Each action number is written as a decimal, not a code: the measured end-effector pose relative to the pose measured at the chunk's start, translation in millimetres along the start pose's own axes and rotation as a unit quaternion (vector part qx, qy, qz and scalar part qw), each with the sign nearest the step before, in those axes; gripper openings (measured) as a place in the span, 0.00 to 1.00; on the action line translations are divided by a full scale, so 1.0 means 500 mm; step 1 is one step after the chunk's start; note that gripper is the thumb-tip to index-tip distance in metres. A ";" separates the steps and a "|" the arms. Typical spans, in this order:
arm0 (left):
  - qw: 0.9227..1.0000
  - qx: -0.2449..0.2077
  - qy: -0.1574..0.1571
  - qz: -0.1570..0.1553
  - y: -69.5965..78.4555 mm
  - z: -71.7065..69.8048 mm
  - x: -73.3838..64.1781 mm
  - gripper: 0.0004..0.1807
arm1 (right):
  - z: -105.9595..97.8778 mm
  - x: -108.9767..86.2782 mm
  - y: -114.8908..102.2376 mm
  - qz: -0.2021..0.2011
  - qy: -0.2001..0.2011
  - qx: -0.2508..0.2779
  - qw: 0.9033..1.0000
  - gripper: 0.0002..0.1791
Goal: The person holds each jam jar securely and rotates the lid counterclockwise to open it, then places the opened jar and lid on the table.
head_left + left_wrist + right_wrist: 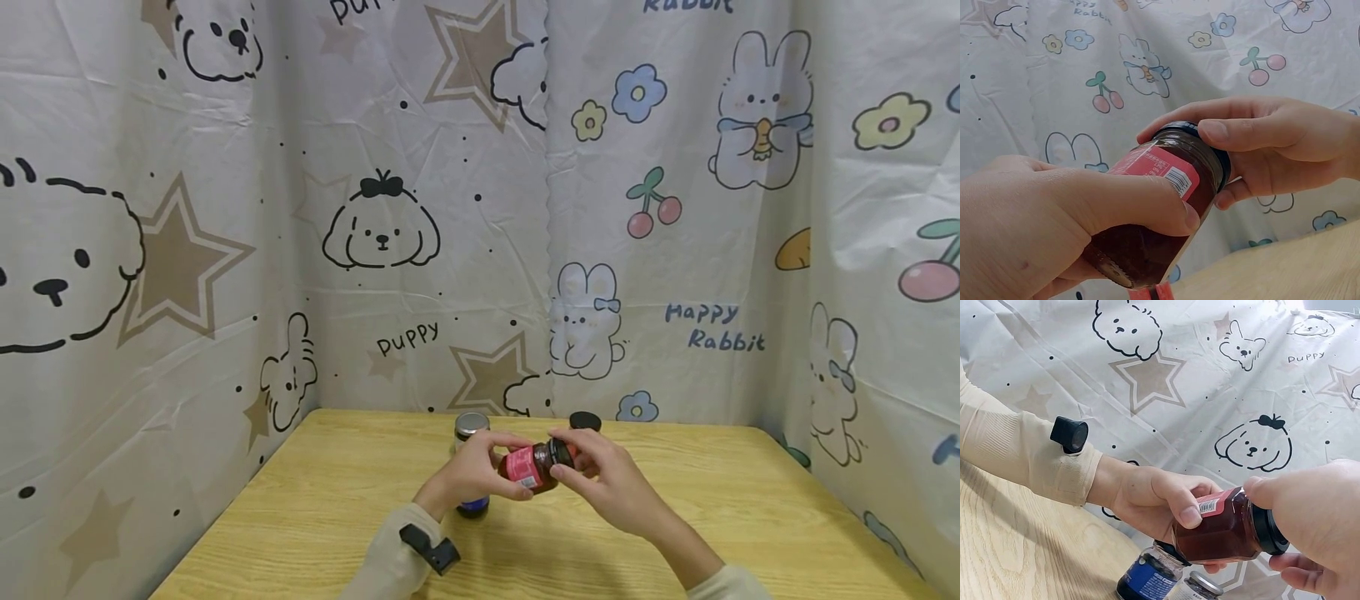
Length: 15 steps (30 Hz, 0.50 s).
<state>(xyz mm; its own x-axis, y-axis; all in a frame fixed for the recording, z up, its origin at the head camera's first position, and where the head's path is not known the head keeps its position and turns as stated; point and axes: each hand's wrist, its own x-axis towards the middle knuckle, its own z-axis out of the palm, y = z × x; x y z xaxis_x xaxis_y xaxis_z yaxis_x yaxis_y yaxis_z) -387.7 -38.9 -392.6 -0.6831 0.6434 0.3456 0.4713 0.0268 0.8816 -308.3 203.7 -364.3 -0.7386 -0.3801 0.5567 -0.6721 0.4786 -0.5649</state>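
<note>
A glass jar (pixel 527 468) of dark red-brown contents, with a pink-red label and a black lid (pixel 1267 531), is held tilted above the table. My left hand (pixel 474 468) grips the jar's body, thumb along the label side. Around the lid curl the fingers and thumb of my right hand (pixel 617 483); the lid sits at the jar's mouth. In the right wrist view, a blue-labelled jar (pixel 1149 575) with a dark lid stands below the held jar, beside a silver-lidded jar (pixel 1196 589). My left hand partly covers both in the head view.
Behind my right hand stands another jar with a black lid (pixel 585 421), mostly hidden. The light wooden table (pixel 337 500) reaches back to a printed curtain (pixel 390 300), which also hangs along the left and right sides.
</note>
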 end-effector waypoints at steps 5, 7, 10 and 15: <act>1.000 -0.002 0.003 0.002 0.000 0.000 0.000 0.31 | 0.000 0.000 -0.001 -0.019 -0.011 0.011 1.000 0.23; 1.000 -0.004 0.004 0.004 -0.001 0.000 -0.001 0.31 | 0.000 -0.001 0.000 -0.025 -0.014 0.012 1.000 0.24; 1.000 -0.003 0.004 0.005 -0.001 0.000 -0.001 0.31 | 0.000 -0.001 0.002 -0.032 -0.012 0.008 0.999 0.24; 1.000 -0.005 0.006 0.008 -0.001 -0.001 0.000 0.31 | 0.000 -0.002 0.007 -0.042 -0.006 -0.004 0.999 0.23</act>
<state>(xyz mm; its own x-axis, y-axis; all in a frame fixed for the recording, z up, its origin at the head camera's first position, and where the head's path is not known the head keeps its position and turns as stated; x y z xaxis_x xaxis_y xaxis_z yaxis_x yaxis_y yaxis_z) -388.1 -39.1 -392.9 -0.6820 0.6350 0.3628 0.4763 0.0092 0.8793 -310.2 205.8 -366.9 -0.6795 -0.4286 0.5954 -0.7320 0.4501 -0.5115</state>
